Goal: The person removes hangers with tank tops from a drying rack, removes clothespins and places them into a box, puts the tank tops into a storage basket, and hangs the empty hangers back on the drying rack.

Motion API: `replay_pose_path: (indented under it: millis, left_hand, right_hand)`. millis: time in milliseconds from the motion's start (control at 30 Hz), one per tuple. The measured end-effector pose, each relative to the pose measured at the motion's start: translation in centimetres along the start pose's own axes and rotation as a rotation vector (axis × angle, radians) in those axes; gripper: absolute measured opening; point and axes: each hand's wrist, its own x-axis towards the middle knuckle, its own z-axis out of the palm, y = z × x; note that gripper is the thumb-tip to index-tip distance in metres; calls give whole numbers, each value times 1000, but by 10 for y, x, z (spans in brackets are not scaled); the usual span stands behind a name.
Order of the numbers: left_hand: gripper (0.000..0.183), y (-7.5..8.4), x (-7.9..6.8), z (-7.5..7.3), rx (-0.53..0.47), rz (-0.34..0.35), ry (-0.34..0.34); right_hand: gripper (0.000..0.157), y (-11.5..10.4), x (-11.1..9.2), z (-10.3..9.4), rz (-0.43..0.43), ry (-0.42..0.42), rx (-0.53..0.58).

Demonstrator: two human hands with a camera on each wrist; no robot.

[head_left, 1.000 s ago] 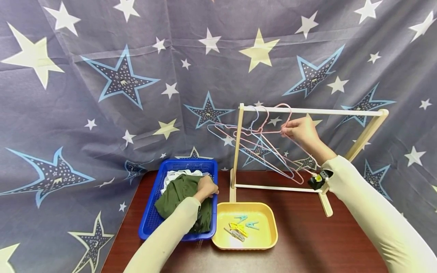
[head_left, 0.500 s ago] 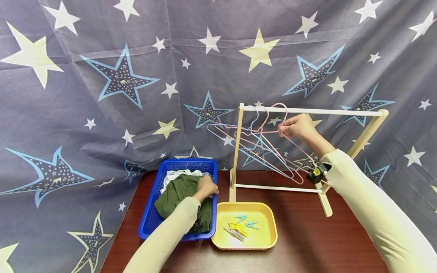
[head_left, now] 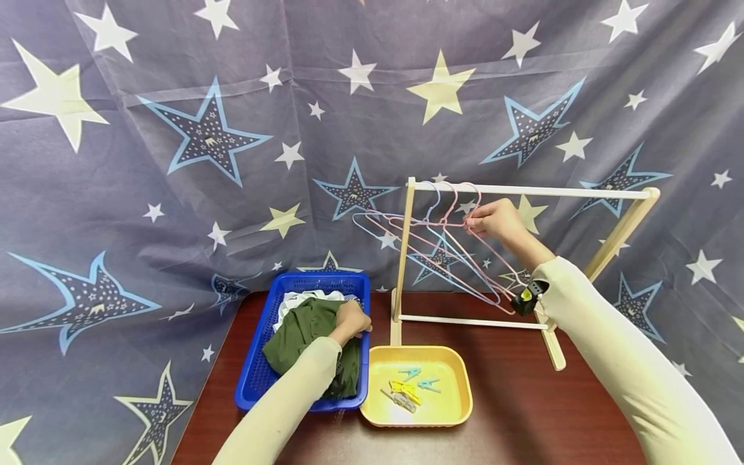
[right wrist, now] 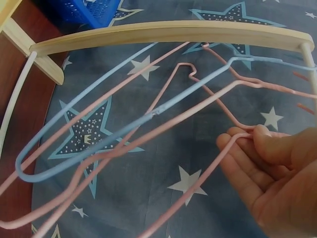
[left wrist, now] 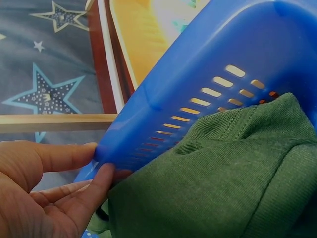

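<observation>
My right hand pinches a pink hanger near the base of its hook, thumb against fingertips. That hook lies over the top bar of a small drying rack. Beside it, a second pink hanger and a blue hanger hang close together at the bar's left end. My left hand pinches the right rim of a blue plastic basket, thumb outside and fingers inside. A dark green garment fills much of the basket, with white cloth behind it.
A yellow tray with several clothespins stands right of the basket, in front of the rack's left leg. Everything stands on a dark red-brown table. A grey star-patterned curtain hangs behind.
My right hand has moved left along the bar, bringing the pink hanger closer to the other hangers; its hook has come down onto the bar. The left hand has stayed at the basket rim.
</observation>
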Motion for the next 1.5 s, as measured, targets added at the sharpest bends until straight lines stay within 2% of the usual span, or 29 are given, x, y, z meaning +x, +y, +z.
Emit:
replay_pose_path:
  millis: [100,300,533,633,833,1033,1200,1300,1400,1500]
  left_hand:
    - [19,0,-2,-1,-13,4,3]
    - [19,0,-2,-1,-14,2,7]
    - [22,1,0,1,2,5,6]
    - [22,1,1,1,0,8,2]
    - [23,2,0,1,-2,1,-10]
    - [24,8,-1,2,7,5,24]
    - [22,13,0,7,76,27,27]
    - [22,13,1,6,115,14,30]
    - [24,11,3,3,84,-20,37]
    - [26,8,4,3,52,-25,26]
  right_hand:
    - [29,0,0,4,-10,23,-26]
    - [24,3,-1,10,-55,69,-147]
    - [15,5,-3,14,-167,167,-368]
    - [13,7,-3,14,-193,189,-427]
    - [13,8,-3,14,-188,190,-431]
    - [13,5,-3,14,-184,193,-422]
    - [14,1,-1,14,-172,176,-396]
    - [15,0,-1,15,-162,161,-381]
    - [15,-1,-2,16,-156,163,-377]
    - [15,1,-4,15,-149,164,-382]
